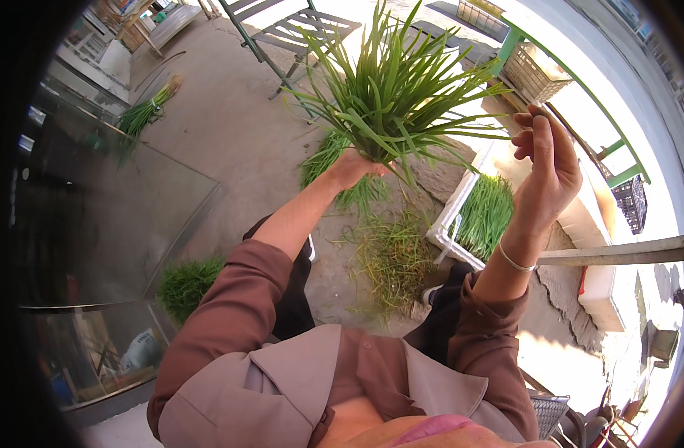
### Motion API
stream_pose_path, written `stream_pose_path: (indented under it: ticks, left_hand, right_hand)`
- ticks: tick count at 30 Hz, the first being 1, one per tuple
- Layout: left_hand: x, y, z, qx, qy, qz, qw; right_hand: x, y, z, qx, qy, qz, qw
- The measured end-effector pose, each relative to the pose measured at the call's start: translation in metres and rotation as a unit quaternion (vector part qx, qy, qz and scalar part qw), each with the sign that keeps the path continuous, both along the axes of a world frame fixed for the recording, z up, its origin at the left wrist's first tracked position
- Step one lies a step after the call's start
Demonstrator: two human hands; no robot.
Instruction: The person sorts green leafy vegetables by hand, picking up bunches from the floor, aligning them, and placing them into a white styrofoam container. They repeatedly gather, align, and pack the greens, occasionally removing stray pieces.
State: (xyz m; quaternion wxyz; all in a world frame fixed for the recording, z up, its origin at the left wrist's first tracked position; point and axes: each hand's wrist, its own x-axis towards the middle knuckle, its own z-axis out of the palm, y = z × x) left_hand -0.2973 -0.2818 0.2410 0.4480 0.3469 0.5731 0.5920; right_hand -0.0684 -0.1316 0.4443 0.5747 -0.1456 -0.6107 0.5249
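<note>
My left hand (pixel 357 169) is closed around the lower part of a bunch of green chives (pixel 392 95), whose long leaves fan out upward. To the right, my right hand (pixel 546 159) is raised at the leaf tips with fingers and thumb bent towards each other. Whether a leaf is pinched there is hard to make out. Below my left hand, another pile of chives (pixel 342 159) lies on the floor. Between my feet is a heap of yellowed trimmings (pixel 398 260). A white foam box (pixel 443 221) beside it contains upright chives (pixel 484 207).
A slatted folding chair (pixel 297 36) stands ahead. Glass panels (pixel 168 190) rise on the left, near a bundle of green onions (pixel 146 112) and another clump of chives (pixel 189 284). Plastic crates (pixel 535 70) and a foam container (pixel 602 297) are on the right.
</note>
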Motion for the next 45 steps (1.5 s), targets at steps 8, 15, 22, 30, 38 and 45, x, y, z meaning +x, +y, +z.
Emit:
stream_pose_path:
  ticks: [8, 15, 22, 30, 38, 45]
  left_hand:
    - [0.007, -0.005, 0.014, 0.044, -0.059, -0.039, 0.997]
    - [0.012, -0.003, 0.013, 0.022, -0.041, -0.018, 0.999]
    - [0.015, -0.006, 0.022, -0.037, 0.002, -0.011, 0.999]
    - [0.025, -0.011, 0.056, -0.074, 0.068, -0.071, 0.992]
    - [0.024, -0.005, 0.048, -0.053, 0.063, -0.101, 0.991]
    - [0.032, -0.004, 0.042, 0.000, -0.020, -0.051, 0.998]
  right_hand:
    - [0.001, 0.000, 0.002, 0.025, -0.003, -0.061, 0.998]
    - [0.003, 0.001, 0.004, 0.037, -0.016, -0.088, 0.995]
    - [-0.002, -0.010, 0.006, 0.131, -0.048, -0.107, 0.984]
    - [-0.006, -0.019, 0.005, 0.242, -0.198, -0.172, 0.934]
    - [-0.016, -0.015, -0.010, 0.180, -0.213, -0.184, 0.943]
    - [-0.019, -0.010, -0.014, 0.136, -0.121, -0.126, 0.975]
